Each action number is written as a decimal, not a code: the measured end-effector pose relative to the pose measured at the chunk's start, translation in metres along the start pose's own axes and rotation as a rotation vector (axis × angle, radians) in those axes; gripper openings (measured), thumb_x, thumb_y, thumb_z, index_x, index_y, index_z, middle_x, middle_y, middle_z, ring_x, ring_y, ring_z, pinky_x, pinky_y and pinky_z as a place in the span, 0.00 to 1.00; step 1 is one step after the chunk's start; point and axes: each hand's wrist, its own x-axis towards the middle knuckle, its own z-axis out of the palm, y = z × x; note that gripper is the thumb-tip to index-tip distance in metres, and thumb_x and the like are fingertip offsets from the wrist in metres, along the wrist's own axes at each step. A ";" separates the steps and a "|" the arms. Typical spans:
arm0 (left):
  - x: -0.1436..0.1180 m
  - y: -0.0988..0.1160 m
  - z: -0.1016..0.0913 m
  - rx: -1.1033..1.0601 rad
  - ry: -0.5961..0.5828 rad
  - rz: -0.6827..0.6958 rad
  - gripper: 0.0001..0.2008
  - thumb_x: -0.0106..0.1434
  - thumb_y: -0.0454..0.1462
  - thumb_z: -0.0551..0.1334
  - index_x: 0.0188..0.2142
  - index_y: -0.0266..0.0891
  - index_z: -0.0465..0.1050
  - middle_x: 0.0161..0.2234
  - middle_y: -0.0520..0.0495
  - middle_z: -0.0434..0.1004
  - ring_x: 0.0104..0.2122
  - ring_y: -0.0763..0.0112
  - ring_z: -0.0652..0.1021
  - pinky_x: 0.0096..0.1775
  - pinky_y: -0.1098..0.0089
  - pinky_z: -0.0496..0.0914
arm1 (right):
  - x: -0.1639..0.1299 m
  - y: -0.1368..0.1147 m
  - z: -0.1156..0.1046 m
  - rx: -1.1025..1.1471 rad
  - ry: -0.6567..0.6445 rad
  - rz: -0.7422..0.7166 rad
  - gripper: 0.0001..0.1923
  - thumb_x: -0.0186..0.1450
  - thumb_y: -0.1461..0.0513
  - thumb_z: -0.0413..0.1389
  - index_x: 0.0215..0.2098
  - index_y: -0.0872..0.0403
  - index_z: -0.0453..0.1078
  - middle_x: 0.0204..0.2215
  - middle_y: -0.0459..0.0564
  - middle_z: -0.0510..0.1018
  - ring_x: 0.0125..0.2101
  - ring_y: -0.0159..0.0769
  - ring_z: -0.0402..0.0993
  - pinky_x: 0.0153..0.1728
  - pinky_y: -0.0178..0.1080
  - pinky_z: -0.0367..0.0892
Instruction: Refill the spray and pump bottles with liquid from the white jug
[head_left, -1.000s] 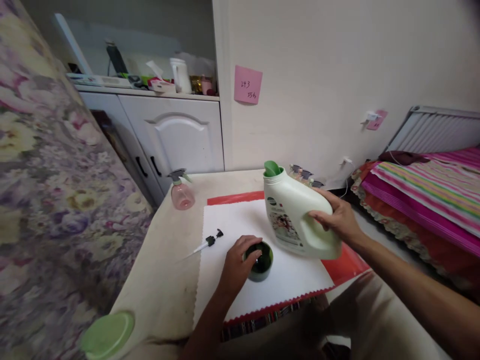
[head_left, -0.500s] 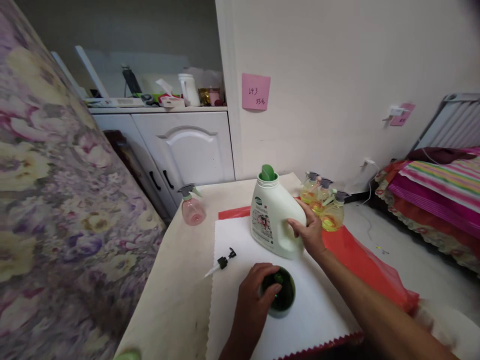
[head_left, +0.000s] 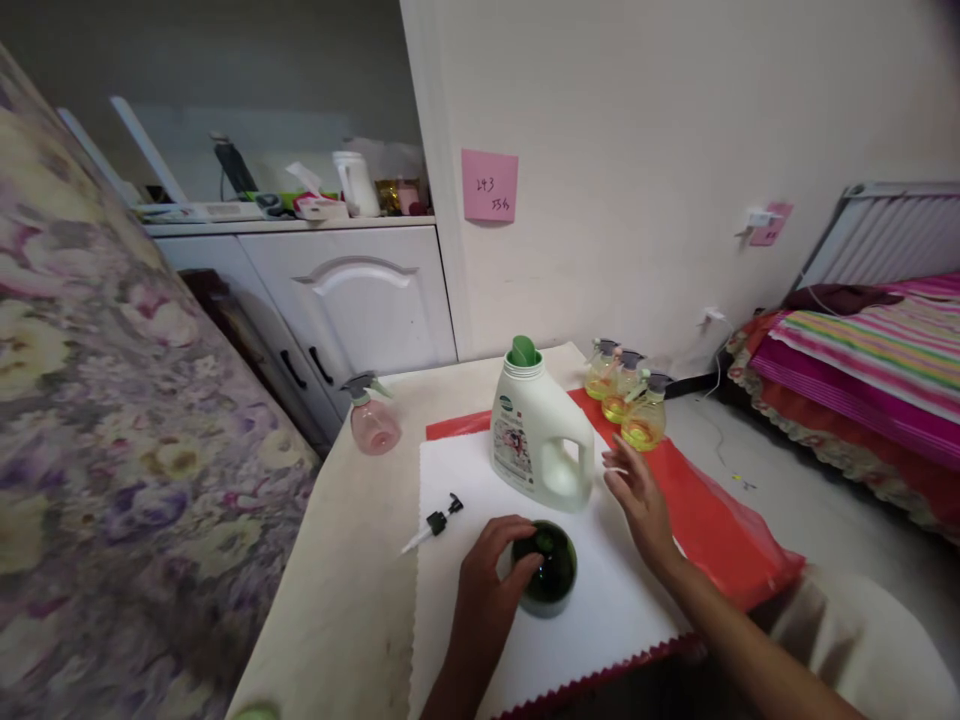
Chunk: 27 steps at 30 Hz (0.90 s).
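Released from a grip on its handle half a second ago, a pale green plastic jug with a printed label (head_left: 534, 425) now stands free near the middle of the frame, the person's right hand (head_left: 637, 498) having come off just to its right. That hand hangs with fingers spread and slightly curled, holding nothing; a narrow gap appears to part the fingertips from the jug.

From the right hand, the jug lies directly left and a little higher in the frame. It stands upright, a green spout (head_left: 523, 350) in its open neck at the upper left, its broad body slanting down toward the lower right, so that the looped handle faces the hand. The right hand is the nearer of the two to that handle.

Lower in the frame, the left hand (head_left: 487, 580) remains clamped on the left rim of a round, glossy, dark green vessel (head_left: 559, 578), thumb and fingers closed around its edge. The vessel sits on a white sheet with a zigzag border (head_left: 615, 610), just below the jug and left of the right hand. Left of both, a black pump head with a white tube (head_left: 436, 522) lies aslant.
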 end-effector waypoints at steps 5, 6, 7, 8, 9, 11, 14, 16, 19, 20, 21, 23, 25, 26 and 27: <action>0.000 -0.005 -0.005 0.003 0.034 -0.076 0.12 0.63 0.42 0.57 0.41 0.40 0.75 0.42 0.44 0.79 0.45 0.61 0.76 0.50 0.60 0.68 | -0.065 0.005 -0.004 -0.006 -0.369 0.018 0.37 0.55 0.52 0.65 0.60 0.46 0.60 0.55 0.53 0.68 0.54 0.48 0.66 0.55 0.50 0.62; 0.000 -0.008 -0.005 0.004 0.041 -0.113 0.14 0.64 0.43 0.55 0.42 0.40 0.75 0.43 0.43 0.79 0.46 0.60 0.77 0.51 0.59 0.68 | -0.073 0.006 0.002 -0.006 -0.429 0.009 0.41 0.51 0.52 0.67 0.60 0.46 0.59 0.57 0.54 0.67 0.56 0.49 0.64 0.57 0.50 0.61; 0.000 -0.010 -0.005 0.004 0.046 -0.149 0.16 0.64 0.45 0.54 0.43 0.39 0.74 0.44 0.43 0.79 0.46 0.59 0.77 0.51 0.58 0.67 | -0.079 0.006 0.009 -0.013 -0.460 0.006 0.46 0.48 0.53 0.69 0.61 0.47 0.58 0.58 0.54 0.66 0.58 0.50 0.62 0.59 0.51 0.58; -0.001 -0.012 -0.005 0.003 0.048 -0.179 0.17 0.65 0.45 0.53 0.43 0.39 0.74 0.44 0.42 0.79 0.46 0.59 0.77 0.52 0.58 0.67 | -0.083 0.008 0.017 -0.022 -0.469 0.010 0.49 0.45 0.53 0.71 0.62 0.48 0.56 0.59 0.55 0.66 0.59 0.51 0.61 0.60 0.52 0.56; -0.001 -0.015 -0.004 0.000 0.050 -0.199 0.18 0.65 0.46 0.53 0.44 0.39 0.74 0.45 0.42 0.79 0.46 0.58 0.77 0.52 0.57 0.67 | -0.086 0.009 0.024 -0.028 -0.474 0.018 0.52 0.44 0.53 0.71 0.63 0.48 0.55 0.59 0.55 0.65 0.59 0.52 0.60 0.61 0.53 0.54; -0.003 -0.019 -0.002 -0.003 0.054 -0.206 0.18 0.64 0.47 0.53 0.44 0.38 0.74 0.45 0.41 0.79 0.47 0.58 0.77 0.52 0.57 0.67 | -0.088 0.013 0.035 -0.025 -0.470 0.032 0.56 0.42 0.53 0.72 0.64 0.49 0.51 0.60 0.57 0.64 0.60 0.53 0.59 0.61 0.55 0.52; -0.006 -0.021 0.000 -0.002 0.056 -0.181 0.18 0.64 0.47 0.54 0.44 0.38 0.74 0.45 0.41 0.79 0.47 0.58 0.77 0.53 0.57 0.67 | -0.089 0.017 0.042 -0.009 -0.457 0.028 0.55 0.43 0.54 0.71 0.64 0.50 0.50 0.60 0.57 0.64 0.60 0.53 0.59 0.61 0.56 0.53; -0.008 -0.021 0.000 -0.020 0.044 -0.168 0.19 0.65 0.47 0.53 0.44 0.38 0.74 0.45 0.41 0.79 0.47 0.59 0.77 0.52 0.58 0.68 | -0.089 0.017 0.042 -0.020 -0.438 0.011 0.51 0.45 0.55 0.70 0.62 0.50 0.52 0.59 0.57 0.66 0.59 0.52 0.61 0.60 0.55 0.55; -0.007 -0.021 -0.008 -0.027 0.043 -0.173 0.20 0.66 0.47 0.50 0.45 0.37 0.73 0.44 0.40 0.80 0.45 0.60 0.78 0.49 0.59 0.70 | -0.091 0.015 0.038 -0.028 -0.407 -0.006 0.47 0.48 0.56 0.68 0.61 0.50 0.53 0.57 0.57 0.67 0.58 0.51 0.62 0.59 0.55 0.56; -0.006 -0.020 -0.014 0.003 0.060 -0.173 0.19 0.66 0.46 0.50 0.45 0.37 0.72 0.43 0.41 0.80 0.45 0.61 0.79 0.49 0.60 0.70 | -0.091 0.015 0.037 -0.020 -0.395 -0.004 0.46 0.48 0.56 0.68 0.61 0.51 0.53 0.57 0.57 0.67 0.58 0.51 0.62 0.59 0.55 0.56; -0.004 -0.021 -0.021 0.058 0.085 -0.167 0.19 0.66 0.46 0.50 0.46 0.37 0.72 0.43 0.41 0.80 0.45 0.61 0.78 0.49 0.61 0.70 | -0.091 0.015 0.037 -0.014 -0.386 0.001 0.45 0.49 0.56 0.67 0.61 0.51 0.53 0.57 0.57 0.67 0.58 0.51 0.62 0.60 0.55 0.56; -0.001 -0.022 -0.039 0.269 0.152 -0.132 0.17 0.66 0.43 0.50 0.46 0.38 0.72 0.44 0.42 0.79 0.46 0.63 0.78 0.50 0.63 0.69 | -0.092 0.014 0.035 -0.014 -0.374 0.008 0.45 0.49 0.56 0.67 0.61 0.51 0.53 0.58 0.58 0.67 0.58 0.52 0.62 0.60 0.55 0.56; 0.002 -0.027 -0.057 0.544 0.206 -0.110 0.17 0.67 0.40 0.47 0.47 0.37 0.71 0.47 0.42 0.77 0.48 0.65 0.76 0.51 0.66 0.68 | -0.093 0.015 0.035 -0.032 -0.389 0.002 0.46 0.48 0.56 0.67 0.61 0.51 0.53 0.58 0.57 0.66 0.59 0.52 0.61 0.60 0.55 0.55; 0.002 -0.030 -0.065 0.632 0.226 -0.119 0.18 0.67 0.38 0.47 0.48 0.36 0.71 0.48 0.40 0.76 0.49 0.63 0.75 0.52 0.65 0.67 | -0.094 0.015 0.035 -0.042 -0.399 -0.003 0.46 0.48 0.56 0.67 0.61 0.51 0.53 0.58 0.57 0.66 0.59 0.52 0.60 0.60 0.55 0.54; 0.002 -0.034 -0.072 0.698 0.239 -0.136 0.18 0.66 0.36 0.47 0.48 0.34 0.70 0.49 0.38 0.75 0.50 0.61 0.74 0.52 0.63 0.66 | -0.094 0.015 0.035 -0.051 -0.408 -0.006 0.46 0.48 0.56 0.67 0.61 0.51 0.53 0.59 0.57 0.66 0.59 0.52 0.60 0.61 0.54 0.54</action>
